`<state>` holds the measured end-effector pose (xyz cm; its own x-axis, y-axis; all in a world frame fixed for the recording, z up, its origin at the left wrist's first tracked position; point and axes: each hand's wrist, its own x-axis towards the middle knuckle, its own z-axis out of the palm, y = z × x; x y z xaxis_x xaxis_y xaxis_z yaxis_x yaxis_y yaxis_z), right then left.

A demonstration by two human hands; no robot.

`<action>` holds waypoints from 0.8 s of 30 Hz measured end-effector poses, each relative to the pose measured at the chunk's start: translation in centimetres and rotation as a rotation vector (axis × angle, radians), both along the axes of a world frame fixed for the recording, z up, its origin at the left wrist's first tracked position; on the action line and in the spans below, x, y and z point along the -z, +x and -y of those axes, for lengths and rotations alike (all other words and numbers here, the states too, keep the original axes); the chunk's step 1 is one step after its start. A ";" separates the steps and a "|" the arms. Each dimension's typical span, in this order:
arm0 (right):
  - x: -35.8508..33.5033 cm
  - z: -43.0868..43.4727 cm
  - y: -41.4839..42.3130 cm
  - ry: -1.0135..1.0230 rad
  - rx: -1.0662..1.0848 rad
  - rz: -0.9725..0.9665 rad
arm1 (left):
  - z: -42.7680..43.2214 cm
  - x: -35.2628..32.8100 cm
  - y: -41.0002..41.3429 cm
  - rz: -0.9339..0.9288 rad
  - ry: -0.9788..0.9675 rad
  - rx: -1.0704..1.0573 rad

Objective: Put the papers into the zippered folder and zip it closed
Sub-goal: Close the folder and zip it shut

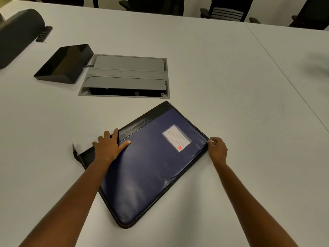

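folder: blue zippered folder (151,172) with black trim, lying flat and slanted on the white bench (231,86) right in front of the person, label window (176,138) facing up
left hand: the left hand (108,146) rests flat on the black strip near the folder's left end, fingers (115,135) spread, thumb out on the blue part
right hand: the right hand (217,148) is at the folder's right corner, fingers (212,140) curled in and pinching the edge there, maybe the zipper pull, too small to be sure tbh
tab: short black tab (74,150) sticks up off the folder's left corner
behind the folder: grey cable hatch (126,75) set into the bench, black slanted console (64,65) just beside its left side
far edge: dark chairs (227,9)
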<state>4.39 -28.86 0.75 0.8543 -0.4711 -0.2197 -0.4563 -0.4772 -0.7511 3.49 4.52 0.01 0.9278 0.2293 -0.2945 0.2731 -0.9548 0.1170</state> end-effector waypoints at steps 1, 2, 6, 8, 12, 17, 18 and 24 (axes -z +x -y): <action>0.1 -0.8 -1.0 0.001 0.006 0.035 | 0.2 0.0 -0.1 -0.004 0.002 -0.010; 0.2 -1.9 -2.2 0.006 0.005 0.063 | 0.4 -0.1 -0.2 -0.009 0.003 -0.019; 1.7 -6.5 -7.1 0.012 -0.057 0.022 | 0.8 -0.2 -0.4 -0.031 0.003 -0.031; 2.3 -8.2 -8.7 0.029 -0.085 -0.008 | 0.8 -0.3 -0.5 -0.031 -0.004 -0.037; 1.7 -8.5 -7.7 0.164 -0.055 0.029 | 1.3 -0.4 -1.1 -0.040 -0.017 -0.069; 0.5 -6.0 -3.8 0.142 -0.140 -0.027 | 2.7 -0.5 -2.6 -0.028 -0.102 -0.175; 0.4 -5.4 -3.0 0.113 -0.177 -0.044 | 3.1 -0.6 -3.0 -0.033 -0.114 -0.183; -0.2 -2.9 -0.9 0.051 -0.333 -0.069 | 5.3 -1.0 -5.4 -0.046 -0.155 -0.195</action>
